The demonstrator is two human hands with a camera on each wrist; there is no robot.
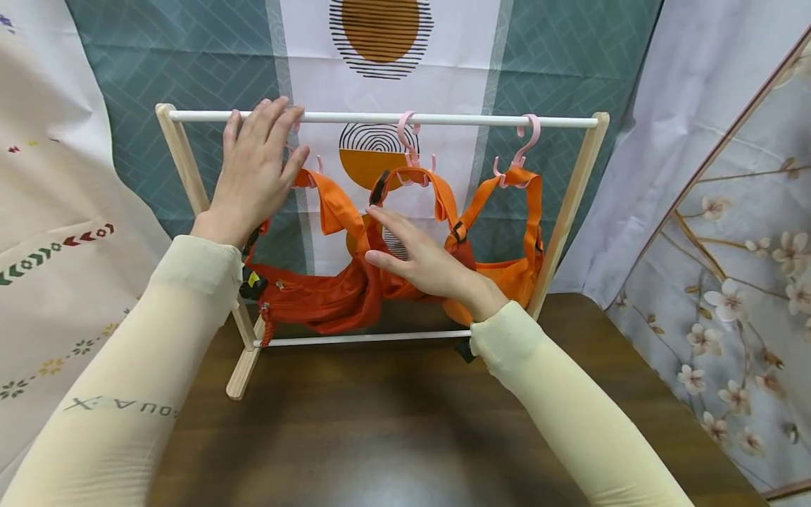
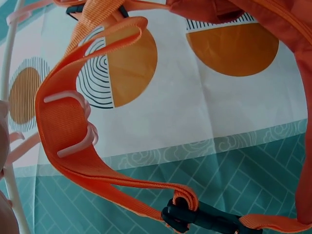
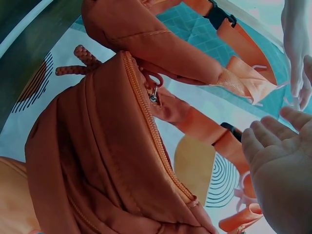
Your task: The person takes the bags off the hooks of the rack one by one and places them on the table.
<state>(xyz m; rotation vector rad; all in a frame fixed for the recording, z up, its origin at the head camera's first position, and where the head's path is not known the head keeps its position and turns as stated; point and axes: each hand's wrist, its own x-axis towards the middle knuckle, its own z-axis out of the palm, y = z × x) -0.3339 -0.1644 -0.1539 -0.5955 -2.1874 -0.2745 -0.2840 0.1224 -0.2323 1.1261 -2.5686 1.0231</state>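
Three waist bags hang by their straps from pink hooks on a white rail. My left hand (image 1: 253, 158) is at the rail's left part, fingers extended over it, beside the hook that is mostly hidden behind it. Below that hand hangs a red-orange bag (image 1: 317, 299), its orange strap (image 2: 63, 122) looped over the pink hook (image 2: 78, 141). My right hand (image 1: 424, 257), fingers straight, is in front of the middle bag (image 3: 107, 146), near its strap; contact is unclear. The right bag (image 1: 507, 274) is lighter orange and hangs from its own hook (image 1: 526, 141).
A wooden-legged rack (image 1: 570, 211) with a white top rail (image 1: 355, 118) and lower bar (image 1: 367, 339) stands on a dark brown table (image 1: 380, 422). Behind is a green and white patterned cloth (image 1: 209, 56). A floral curtain (image 1: 716, 317) borders the right side, a cream cloth (image 1: 57, 176) the left.
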